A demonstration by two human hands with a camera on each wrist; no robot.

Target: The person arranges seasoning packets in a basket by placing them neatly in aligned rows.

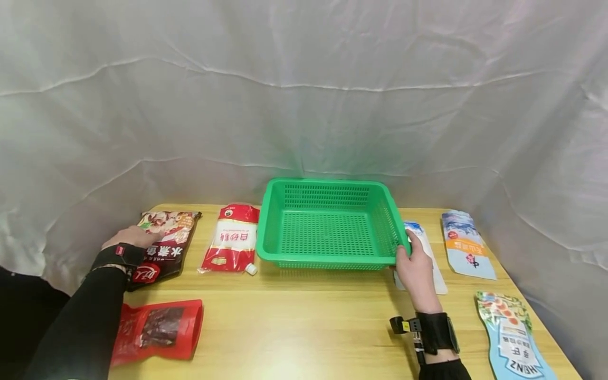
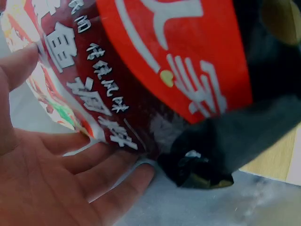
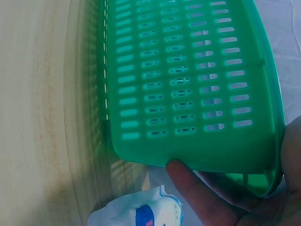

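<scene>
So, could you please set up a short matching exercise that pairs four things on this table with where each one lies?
Things:
1. green basket
2. dark red pouch
3. Heinz pouch
4. red-and-white spout pouch

Places:
A. near right corner of the table
B. under the left hand
C. middle of the table, its right corner held by the right hand
D. just left of the basket

Pairs: 1-C, 2-B, 3-A, 4-D
</scene>
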